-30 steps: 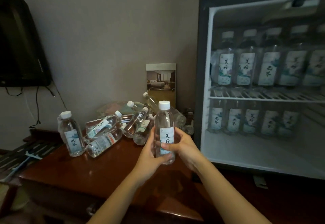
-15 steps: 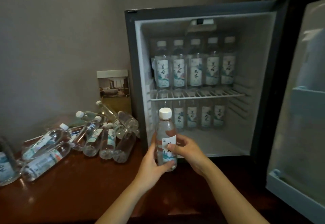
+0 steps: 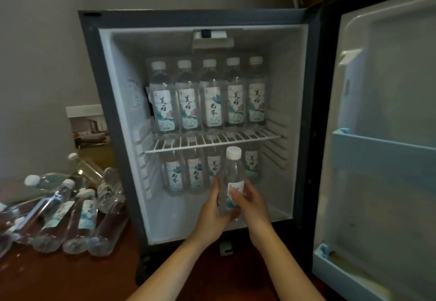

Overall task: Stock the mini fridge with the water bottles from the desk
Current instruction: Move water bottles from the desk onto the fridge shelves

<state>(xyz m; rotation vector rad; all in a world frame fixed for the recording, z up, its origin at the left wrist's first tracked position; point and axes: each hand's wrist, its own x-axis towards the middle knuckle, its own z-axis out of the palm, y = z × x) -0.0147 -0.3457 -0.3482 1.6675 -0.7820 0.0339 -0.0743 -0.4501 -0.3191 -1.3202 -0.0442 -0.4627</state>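
- A heap of loose water bottles (image 3: 70,215) lies on its sides on the wooden worktop (image 3: 59,277), just left of the fridge.
- A photo card (image 3: 88,126) leans on the wall behind the heap.
- The mini fridge (image 3: 94,88) stands open; five bottles (image 3: 212,102) stand upright on its wire shelf (image 3: 212,141), and a lower row (image 3: 174,175) stands beneath.
- The left hand (image 3: 210,215) wraps curled fingers round the lower left side of the held bottle (image 3: 232,173).
- That bottle is upright in the lower compartment, in front of the lower row; its base is hidden.
- The right hand (image 3: 253,204) grips the bottle's right side, thumb across the label.
- The door (image 3: 387,135) hangs open at right.
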